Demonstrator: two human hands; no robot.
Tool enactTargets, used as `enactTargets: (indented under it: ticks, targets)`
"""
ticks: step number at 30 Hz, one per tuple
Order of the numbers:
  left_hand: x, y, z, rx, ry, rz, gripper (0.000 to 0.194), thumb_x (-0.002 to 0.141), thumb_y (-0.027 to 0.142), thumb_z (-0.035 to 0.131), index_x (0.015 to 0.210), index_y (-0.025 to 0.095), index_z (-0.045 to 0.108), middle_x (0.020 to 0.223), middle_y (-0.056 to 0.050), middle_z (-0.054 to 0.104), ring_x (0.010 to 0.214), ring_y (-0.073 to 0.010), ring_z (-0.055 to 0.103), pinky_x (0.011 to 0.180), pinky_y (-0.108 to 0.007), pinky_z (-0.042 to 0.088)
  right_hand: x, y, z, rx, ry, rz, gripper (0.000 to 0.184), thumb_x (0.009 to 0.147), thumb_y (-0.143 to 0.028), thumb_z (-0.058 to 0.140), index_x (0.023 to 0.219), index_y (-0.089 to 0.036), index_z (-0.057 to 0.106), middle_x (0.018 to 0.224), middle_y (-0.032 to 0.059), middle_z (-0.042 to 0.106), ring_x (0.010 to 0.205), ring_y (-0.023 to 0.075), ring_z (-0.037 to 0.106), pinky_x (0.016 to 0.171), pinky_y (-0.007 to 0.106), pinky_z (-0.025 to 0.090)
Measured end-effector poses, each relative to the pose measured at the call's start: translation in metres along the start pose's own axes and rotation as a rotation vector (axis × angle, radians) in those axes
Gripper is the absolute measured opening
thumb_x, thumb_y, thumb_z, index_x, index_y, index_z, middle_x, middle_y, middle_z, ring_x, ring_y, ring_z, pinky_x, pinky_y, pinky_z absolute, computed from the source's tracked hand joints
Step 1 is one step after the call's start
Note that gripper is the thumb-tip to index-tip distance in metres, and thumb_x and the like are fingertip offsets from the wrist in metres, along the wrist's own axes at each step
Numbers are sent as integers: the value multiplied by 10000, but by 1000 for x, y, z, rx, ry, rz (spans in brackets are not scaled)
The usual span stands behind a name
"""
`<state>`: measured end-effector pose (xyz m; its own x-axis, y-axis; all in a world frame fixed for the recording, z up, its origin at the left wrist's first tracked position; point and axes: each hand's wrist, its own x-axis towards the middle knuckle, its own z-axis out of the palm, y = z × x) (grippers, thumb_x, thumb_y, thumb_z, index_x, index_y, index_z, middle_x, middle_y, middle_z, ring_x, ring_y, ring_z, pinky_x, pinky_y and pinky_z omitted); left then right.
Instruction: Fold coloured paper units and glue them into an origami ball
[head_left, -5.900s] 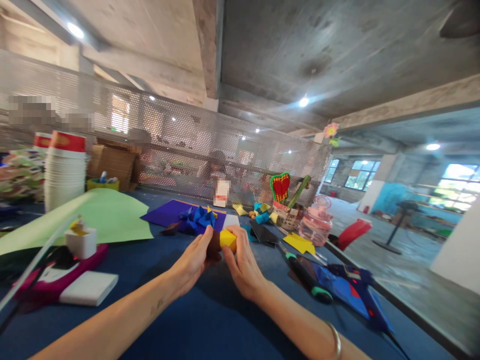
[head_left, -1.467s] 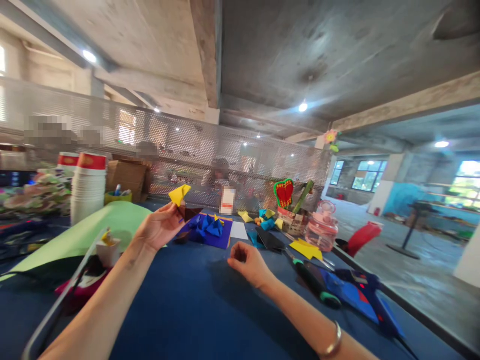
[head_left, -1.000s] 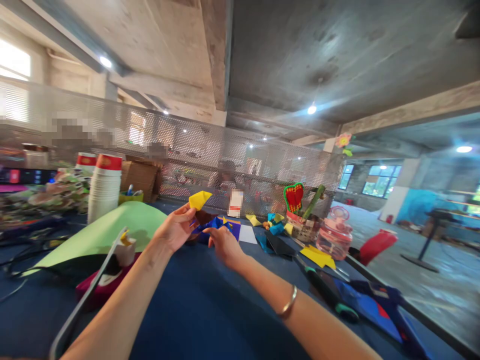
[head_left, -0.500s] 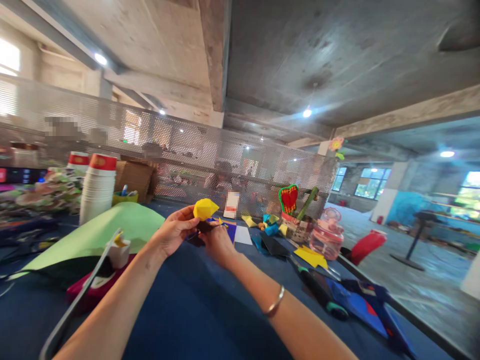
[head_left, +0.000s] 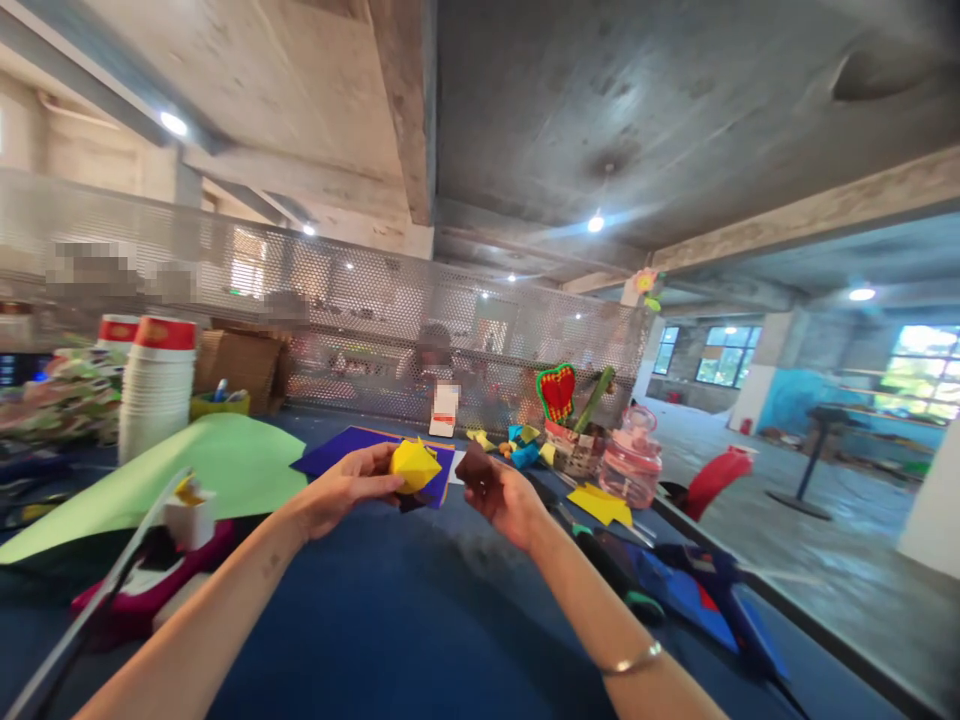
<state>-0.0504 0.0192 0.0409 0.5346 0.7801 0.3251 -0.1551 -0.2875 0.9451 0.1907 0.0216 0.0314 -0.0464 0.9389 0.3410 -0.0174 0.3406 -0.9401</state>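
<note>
Paper cups (head_left: 155, 400): tall white stack with red up top, upright at your far left, another red-topped one just behind it.
Pale green sheet (head_left: 225, 455): curved and kinda humped, in front of the cups.
Purple sheet (head_left: 326, 457): on the blue tabletop (head_left: 337, 630), partly blocked from view by your left hand and what it's got.
Left hand (head_left: 341, 490): raised over the tabletop, your thumb and fingers pinching the left side of the yellow piece.
Yellow folded paper (head_left: 415, 467): chunky faceted little thing, in your left hand, purple sheet behind it.
Brown folded paper (head_left: 474, 466): at your right fingertips, near the yellow one but not touching it.
Right hand (head_left: 517, 508): fingers curled, pinching the brown piece. You've got a silver bangle (head_left: 631, 660) on that wrist.
Heart decoration (head_left: 556, 395): red with a green edge, sticking up by the patterned basket (head_left: 574, 455), beyond your right hand.
Yellow sheet (head_left: 600, 503): lying just in front of the pink jar.
Pink jar (head_left: 631, 465): see-through, upright, right beside the basket.
Glue gun (head_left: 720, 580): dark blue, lying by the tabletop's right edge.
</note>
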Motion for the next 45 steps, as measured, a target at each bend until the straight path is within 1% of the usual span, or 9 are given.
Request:
enactTargets:
  ticks: [4, 9, 12, 16, 19, 24, 30, 36, 45]
  targets:
    - [4, -6, 7, 70, 25, -2, 450, 694, 290, 733, 1120, 207, 614, 1093, -125, 674, 971, -259, 637, 750, -328, 489, -9, -2, 4, 231, -62, 207, 198, 828, -345, 547, 885, -176, 633, 839, 72, 704, 729, 164, 660, 595, 266, 514]
    - [6, -10, 16, 346, -64, 30, 458, 648, 242, 748, 1082, 178, 618, 1071, -93, 683, 1011, -264, 616, 908, -396, 447, -11, -5, -2, 384, -32, 300, 143, 853, -292, 565, 897, -179, 639, 788, 24, 688, 618, 101, 601, 572, 205, 499]
    - [3, -9, 22, 491, -131, 9, 491, 673, 237, 721, 1143, 184, 593, 1129, -75, 665, 1050, -256, 594, 925, -379, 434, -10, -5, -4, 409, -32, 311, 149, 851, -296, 588, 894, -170, 653, 734, 9, 666, 569, 87, 559, 552, 189, 490]
    - [-2, -6, 27, 538, -233, -28, 454, 714, 318, 707, 1131, 179, 593, 1091, -72, 667, 1011, -257, 604, 863, -346, 459, -11, -4, -2, 397, -56, 325, 186, 841, -322, 612, 885, -153, 678, 722, 15, 657, 555, 85, 540, 529, 185, 474]
    - [-3, -7, 27, 543, -260, -29, 444, 732, 350, 695, 1128, 175, 597, 1067, -77, 673, 979, -261, 612, 815, -335, 472, -12, -2, -1, 385, -67, 335, 188, 809, -337, 654, 851, -157, 684, 722, 7, 652, 542, 77, 520, 534, 185, 473]
    - [-2, -10, 28, 476, -218, -25, 516, 738, 359, 690, 1208, 192, 560, 1147, -99, 652, 1019, -260, 607, 827, -339, 478, -12, 0, 0, 356, -50, 371, 179, 767, -321, 705, 798, -147, 686, 686, -5, 637, 498, 59, 478, 525, 181, 466]
    - [-1, -7, 27, 511, -134, -22, 497, 705, 377, 708, 1149, 184, 596, 1026, -85, 689, 898, -236, 634, 782, -335, 491, -10, 4, -2, 333, -52, 364, 155, 825, -259, 628, 877, -134, 702, 765, 23, 665, 560, 75, 539, 508, 170, 449]
    - [-1, -10, 25, 523, -162, -40, 484, 732, 409, 682, 1160, 199, 595, 1094, -82, 680, 946, -235, 631, 833, -350, 482, -12, 1, -1, 336, -48, 320, 176, 785, -303, 678, 883, -161, 712, 818, 8, 676, 578, 73, 529, 588, 195, 484]
    - [-1, -8, 25, 563, -182, -48, 527, 734, 422, 667, 1188, 170, 578, 1097, -85, 671, 949, -233, 614, 826, -329, 471, -11, 8, -2, 295, -63, 337, 211, 707, -348, 742, 824, -176, 706, 758, 1, 646, 574, 83, 493, 553, 194, 474]
